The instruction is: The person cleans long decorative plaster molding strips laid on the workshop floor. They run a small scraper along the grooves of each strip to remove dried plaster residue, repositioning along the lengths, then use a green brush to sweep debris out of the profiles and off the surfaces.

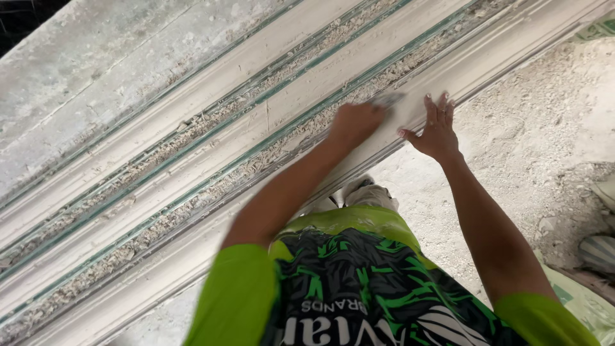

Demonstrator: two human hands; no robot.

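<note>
White plaster moulding strip [410, 70], long and ridged, lies diagonally on the bench [77, 83] | our left hand [355, 122] has its fingers clamped on a small flat grey scraper [389, 100] pressed to it | our right hand [437, 128] rests flat beside, fingers apart | green-printed sack [580, 301] on the dusty floor [532, 128], lower right

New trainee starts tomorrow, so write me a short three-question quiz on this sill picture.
1. True or false: the right hand lies flat with fingers spread on the white window sill.
2. What does the left hand hold? A) a small flat tool B) a hammer C) a brush
3. What fills the sill's green-edged tracks?

Key:
1. True.
2. A; the flat scraper-like blade is blurred, pressed to the sill.
3. Crumbly pale rubble and dust.
</note>
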